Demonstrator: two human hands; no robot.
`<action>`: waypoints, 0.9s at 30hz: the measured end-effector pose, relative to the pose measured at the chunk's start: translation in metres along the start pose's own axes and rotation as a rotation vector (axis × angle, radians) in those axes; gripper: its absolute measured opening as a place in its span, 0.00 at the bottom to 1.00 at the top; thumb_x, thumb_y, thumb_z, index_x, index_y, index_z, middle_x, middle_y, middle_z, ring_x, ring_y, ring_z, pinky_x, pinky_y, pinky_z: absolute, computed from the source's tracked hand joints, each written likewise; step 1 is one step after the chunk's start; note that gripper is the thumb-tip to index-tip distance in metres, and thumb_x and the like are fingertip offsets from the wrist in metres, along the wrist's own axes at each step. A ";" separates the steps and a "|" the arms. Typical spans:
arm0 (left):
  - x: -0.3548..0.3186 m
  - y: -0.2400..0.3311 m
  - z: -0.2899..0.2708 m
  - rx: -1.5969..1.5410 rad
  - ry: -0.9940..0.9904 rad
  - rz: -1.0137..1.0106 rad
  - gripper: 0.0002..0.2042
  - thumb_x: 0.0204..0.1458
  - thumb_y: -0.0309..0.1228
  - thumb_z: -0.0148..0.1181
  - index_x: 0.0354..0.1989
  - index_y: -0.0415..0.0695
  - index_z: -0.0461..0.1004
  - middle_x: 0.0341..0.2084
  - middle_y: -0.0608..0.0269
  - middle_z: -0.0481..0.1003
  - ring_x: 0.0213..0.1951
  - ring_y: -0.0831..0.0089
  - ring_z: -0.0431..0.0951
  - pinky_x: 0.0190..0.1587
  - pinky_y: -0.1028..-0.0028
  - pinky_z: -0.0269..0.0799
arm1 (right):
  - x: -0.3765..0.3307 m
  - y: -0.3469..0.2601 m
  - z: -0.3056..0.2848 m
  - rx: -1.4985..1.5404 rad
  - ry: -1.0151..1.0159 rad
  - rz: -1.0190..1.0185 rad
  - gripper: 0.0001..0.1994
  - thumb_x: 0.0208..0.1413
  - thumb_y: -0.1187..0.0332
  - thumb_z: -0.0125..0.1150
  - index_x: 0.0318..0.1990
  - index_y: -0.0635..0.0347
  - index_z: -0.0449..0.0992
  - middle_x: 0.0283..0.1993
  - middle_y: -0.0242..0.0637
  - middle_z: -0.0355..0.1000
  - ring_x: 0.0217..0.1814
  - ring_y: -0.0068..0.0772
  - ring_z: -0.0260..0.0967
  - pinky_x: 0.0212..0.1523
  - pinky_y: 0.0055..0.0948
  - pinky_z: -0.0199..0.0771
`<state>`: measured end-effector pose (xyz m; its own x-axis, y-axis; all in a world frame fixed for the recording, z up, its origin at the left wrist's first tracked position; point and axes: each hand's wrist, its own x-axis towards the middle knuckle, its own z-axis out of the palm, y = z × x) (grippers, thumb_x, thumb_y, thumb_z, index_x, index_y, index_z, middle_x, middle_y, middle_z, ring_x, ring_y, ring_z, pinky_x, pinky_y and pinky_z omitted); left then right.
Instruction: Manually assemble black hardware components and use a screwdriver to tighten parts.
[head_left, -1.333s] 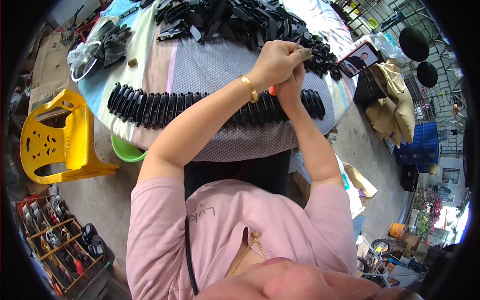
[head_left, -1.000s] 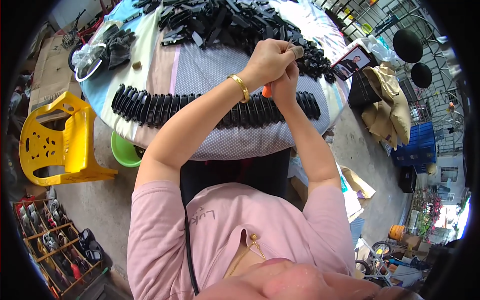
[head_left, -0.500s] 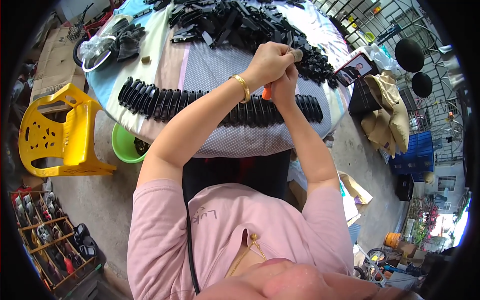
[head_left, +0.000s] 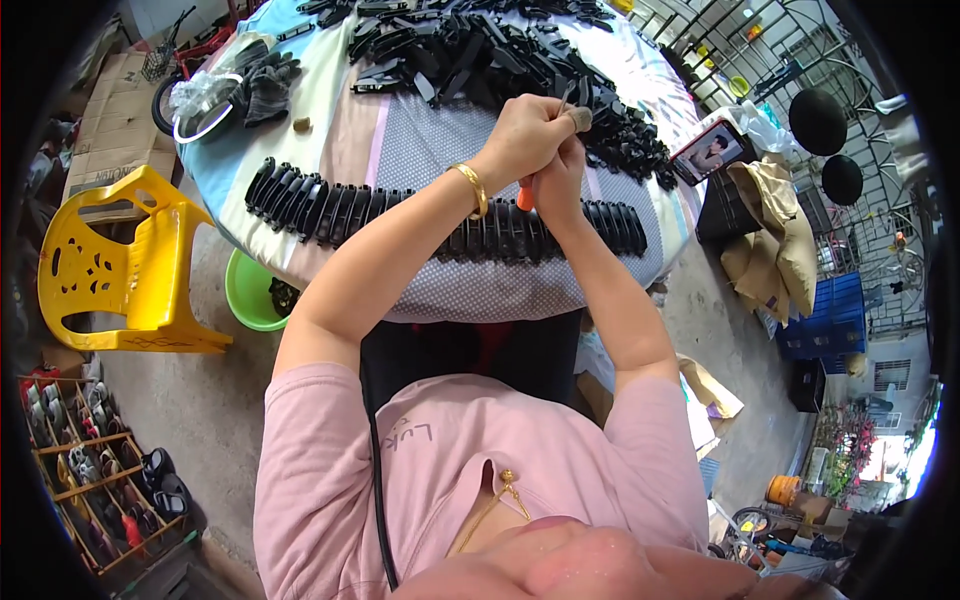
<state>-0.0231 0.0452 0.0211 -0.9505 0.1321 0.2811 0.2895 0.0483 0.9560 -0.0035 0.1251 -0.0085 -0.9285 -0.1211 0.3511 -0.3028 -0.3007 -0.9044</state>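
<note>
My left hand (head_left: 527, 135), a gold bracelet at its wrist, is closed above the table in front of the black pile. What its fingers pinch is hidden; a pale cover wraps one digit. Pressed against it from below, my right hand (head_left: 560, 182) is closed round an orange-handled tool (head_left: 525, 197), whose handle end sticks out beside the palm. A thin metal tip shows above the fingers. Under my wrists runs a long row of black curved plastic pieces (head_left: 345, 212), standing side by side. Behind my hands lies a heap of loose black plastic parts (head_left: 470, 60).
The round table wears a striped and dotted cloth (head_left: 420, 130). Black gloves (head_left: 268, 85) lie at its left, and a phone (head_left: 712, 150) leans at its right edge. A yellow chair (head_left: 150, 270) and green basin (head_left: 250, 290) stand on the left; paper sacks (head_left: 785, 235) on the right.
The view has shifted slightly, so the table sits a little lower and to the right. Both hands remain together, fingers closed. The picture on the phone differs.
</note>
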 end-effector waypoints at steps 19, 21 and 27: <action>-0.015 -0.001 -0.011 -0.123 0.127 0.080 0.12 0.48 0.36 0.58 0.29 0.37 0.78 0.17 0.57 0.75 0.19 0.78 0.72 0.25 0.76 0.68 | -0.003 -0.002 0.012 -0.156 -0.071 -0.121 0.09 0.56 0.68 0.46 0.29 0.64 0.66 0.23 0.28 0.65 0.20 0.16 0.63 0.18 0.16 0.60; -0.019 0.016 -0.015 -0.018 0.048 0.052 0.11 0.50 0.32 0.55 0.32 0.36 0.78 0.22 0.60 0.77 0.25 0.79 0.75 0.29 0.79 0.70 | -0.004 -0.003 0.015 -0.123 -0.079 -0.157 0.07 0.57 0.69 0.47 0.32 0.63 0.66 0.28 0.29 0.66 0.25 0.16 0.65 0.22 0.15 0.64; -0.018 0.009 -0.012 0.017 0.042 0.058 0.11 0.48 0.32 0.55 0.30 0.37 0.78 0.21 0.59 0.77 0.23 0.78 0.74 0.28 0.79 0.70 | -0.009 0.003 0.017 0.020 -0.002 -0.101 0.06 0.57 0.69 0.46 0.37 0.62 0.64 0.32 0.30 0.66 0.30 0.18 0.66 0.29 0.18 0.68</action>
<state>-0.0052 0.0319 0.0252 -0.9359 0.0933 0.3396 0.3456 0.0583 0.9366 0.0076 0.1090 -0.0099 -0.8931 -0.0908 0.4405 -0.3903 -0.3300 -0.8595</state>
